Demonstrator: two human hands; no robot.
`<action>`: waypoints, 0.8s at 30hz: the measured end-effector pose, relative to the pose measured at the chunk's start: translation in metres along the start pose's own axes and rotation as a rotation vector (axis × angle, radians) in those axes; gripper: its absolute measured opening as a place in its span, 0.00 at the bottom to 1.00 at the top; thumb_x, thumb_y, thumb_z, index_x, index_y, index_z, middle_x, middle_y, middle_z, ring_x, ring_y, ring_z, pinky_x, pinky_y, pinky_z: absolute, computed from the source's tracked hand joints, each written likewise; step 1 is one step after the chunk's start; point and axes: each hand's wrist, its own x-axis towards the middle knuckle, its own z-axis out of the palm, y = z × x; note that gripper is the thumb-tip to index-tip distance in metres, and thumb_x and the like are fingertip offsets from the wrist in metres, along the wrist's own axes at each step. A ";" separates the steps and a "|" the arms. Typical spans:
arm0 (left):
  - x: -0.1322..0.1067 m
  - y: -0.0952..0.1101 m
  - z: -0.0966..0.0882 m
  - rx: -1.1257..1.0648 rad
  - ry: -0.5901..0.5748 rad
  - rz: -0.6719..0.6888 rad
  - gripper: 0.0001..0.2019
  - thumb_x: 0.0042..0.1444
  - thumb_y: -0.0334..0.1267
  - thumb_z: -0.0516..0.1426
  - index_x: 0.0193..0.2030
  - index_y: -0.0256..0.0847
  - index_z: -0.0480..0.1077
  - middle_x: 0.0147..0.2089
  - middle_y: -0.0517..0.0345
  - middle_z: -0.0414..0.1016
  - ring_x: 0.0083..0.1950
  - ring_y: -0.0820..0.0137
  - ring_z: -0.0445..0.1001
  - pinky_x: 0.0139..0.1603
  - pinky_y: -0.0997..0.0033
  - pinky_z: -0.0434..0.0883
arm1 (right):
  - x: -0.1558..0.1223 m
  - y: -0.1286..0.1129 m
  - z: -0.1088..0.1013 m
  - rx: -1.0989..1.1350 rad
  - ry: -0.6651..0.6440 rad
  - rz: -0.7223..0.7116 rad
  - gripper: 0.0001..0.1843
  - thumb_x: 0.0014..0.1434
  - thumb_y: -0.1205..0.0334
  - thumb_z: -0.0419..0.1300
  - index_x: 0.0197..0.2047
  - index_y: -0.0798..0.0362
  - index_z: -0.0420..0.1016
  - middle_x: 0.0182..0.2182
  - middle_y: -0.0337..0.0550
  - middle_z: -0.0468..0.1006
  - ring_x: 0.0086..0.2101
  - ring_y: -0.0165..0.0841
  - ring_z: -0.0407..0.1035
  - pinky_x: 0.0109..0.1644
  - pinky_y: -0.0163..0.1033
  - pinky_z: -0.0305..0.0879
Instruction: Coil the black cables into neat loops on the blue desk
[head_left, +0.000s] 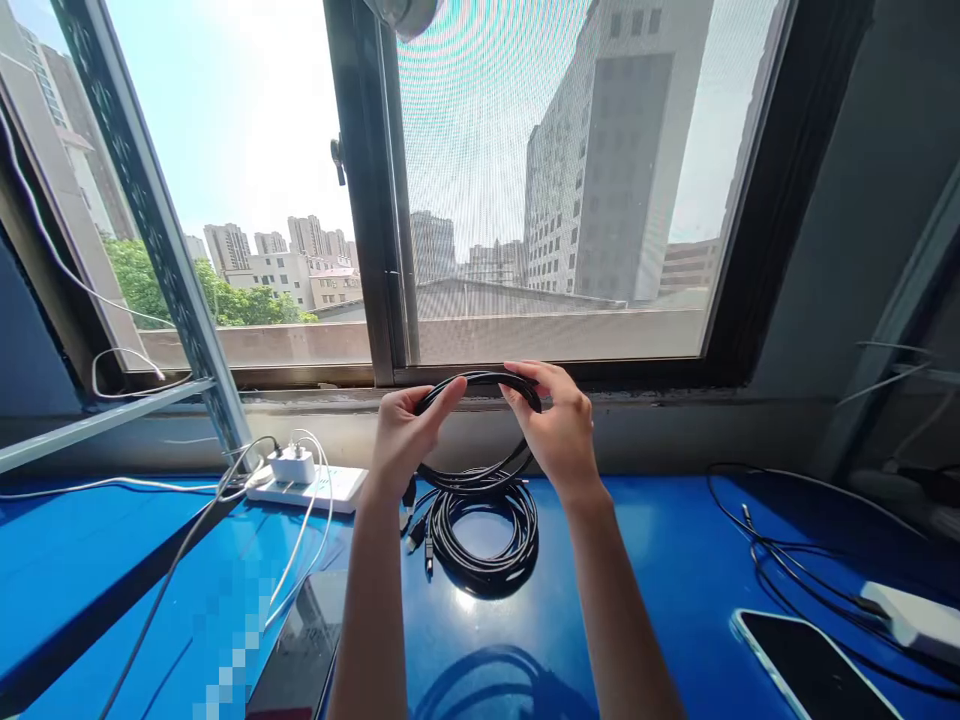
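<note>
A loop of coiled black cable (480, 379) is held up between my two hands, above the blue table. My left hand (409, 430) grips its left side, thumb over the strands. On the right side, my right hand (553, 420) pinches the strands between thumb and fingers. Below, another coil of black cable (486, 575) lies on the table with its plugs (429, 553) at the left. The held loop's lower strands overlap the back of that coil in view; whether they touch I cannot tell.
A white power strip (345, 487) with a charger (292, 465) and cables stands at the back left. A dark tablet-like device (300, 640) lies left of my arm. At right are a phone (814, 665), black cables (780, 555) and a white block (911, 615). A window (555, 200) is behind.
</note>
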 end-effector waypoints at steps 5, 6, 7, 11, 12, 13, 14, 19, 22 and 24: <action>-0.001 0.001 -0.003 -0.071 0.141 0.096 0.31 0.36 0.65 0.61 0.11 0.43 0.52 0.11 0.70 0.46 0.13 0.83 0.44 0.13 0.74 0.41 | -0.002 -0.009 0.004 -0.006 0.101 0.039 0.16 0.52 0.53 0.63 0.41 0.53 0.80 0.37 0.47 0.80 0.32 0.35 0.72 0.33 0.41 0.70; -0.001 0.002 -0.003 -0.083 0.170 0.117 0.31 0.36 0.65 0.61 0.10 0.43 0.53 0.10 0.70 0.46 0.13 0.82 0.44 0.13 0.74 0.42 | -0.002 -0.012 0.004 0.001 0.129 0.017 0.16 0.51 0.52 0.63 0.40 0.53 0.80 0.38 0.48 0.80 0.32 0.35 0.71 0.33 0.40 0.70; -0.002 0.002 -0.003 -0.096 0.198 0.138 0.31 0.36 0.66 0.61 0.10 0.43 0.53 0.10 0.69 0.46 0.13 0.82 0.44 0.13 0.74 0.42 | -0.002 -0.014 0.004 0.007 0.157 -0.003 0.17 0.51 0.50 0.63 0.40 0.52 0.81 0.38 0.48 0.79 0.32 0.35 0.71 0.33 0.40 0.70; -0.003 0.006 -0.002 -0.147 0.284 0.208 0.33 0.36 0.68 0.60 0.10 0.43 0.51 0.11 0.69 0.44 0.12 0.81 0.44 0.12 0.73 0.42 | -0.003 -0.026 0.000 0.036 0.258 -0.001 0.23 0.49 0.43 0.64 0.41 0.51 0.81 0.33 0.47 0.77 0.29 0.34 0.70 0.32 0.40 0.70; -0.004 0.006 -0.003 -0.161 0.309 0.221 0.33 0.37 0.69 0.59 0.10 0.43 0.49 0.11 0.69 0.43 0.12 0.81 0.44 0.12 0.73 0.42 | -0.004 -0.028 -0.002 0.058 0.263 0.009 0.23 0.49 0.42 0.63 0.40 0.51 0.81 0.32 0.46 0.78 0.29 0.34 0.71 0.30 0.39 0.69; -0.004 0.007 -0.003 -0.177 0.331 0.231 0.34 0.37 0.69 0.58 0.10 0.43 0.48 0.11 0.69 0.42 0.12 0.81 0.43 0.12 0.73 0.42 | -0.004 -0.031 -0.003 0.083 0.255 0.019 0.23 0.49 0.42 0.63 0.39 0.51 0.81 0.31 0.46 0.78 0.29 0.34 0.71 0.29 0.38 0.69; -0.004 0.007 -0.004 -0.196 0.346 0.237 0.34 0.38 0.69 0.58 0.10 0.43 0.47 0.11 0.69 0.42 0.12 0.81 0.43 0.12 0.73 0.42 | -0.004 -0.034 -0.005 0.108 0.235 0.027 0.22 0.50 0.41 0.62 0.36 0.51 0.81 0.30 0.46 0.78 0.29 0.34 0.72 0.29 0.38 0.68; -0.005 0.009 -0.010 -0.289 0.294 0.259 0.35 0.39 0.67 0.60 0.10 0.42 0.46 0.12 0.70 0.41 0.11 0.82 0.43 0.11 0.73 0.40 | -0.002 -0.042 -0.014 0.157 0.119 0.081 0.20 0.48 0.41 0.63 0.26 0.52 0.80 0.24 0.43 0.79 0.25 0.33 0.72 0.27 0.37 0.67; -0.007 0.011 -0.011 -0.326 0.249 0.268 0.34 0.38 0.66 0.61 0.10 0.42 0.47 0.12 0.70 0.40 0.11 0.83 0.42 0.11 0.73 0.39 | -0.001 -0.043 -0.023 0.190 0.000 0.134 0.20 0.46 0.41 0.63 0.23 0.52 0.79 0.21 0.42 0.78 0.23 0.33 0.71 0.27 0.37 0.65; -0.008 0.012 -0.011 -0.336 0.217 0.270 0.33 0.39 0.65 0.61 0.10 0.43 0.47 0.12 0.70 0.40 0.12 0.82 0.41 0.11 0.73 0.39 | 0.000 -0.045 -0.029 0.257 -0.175 0.187 0.23 0.48 0.40 0.62 0.19 0.52 0.77 0.19 0.43 0.78 0.23 0.33 0.72 0.27 0.36 0.66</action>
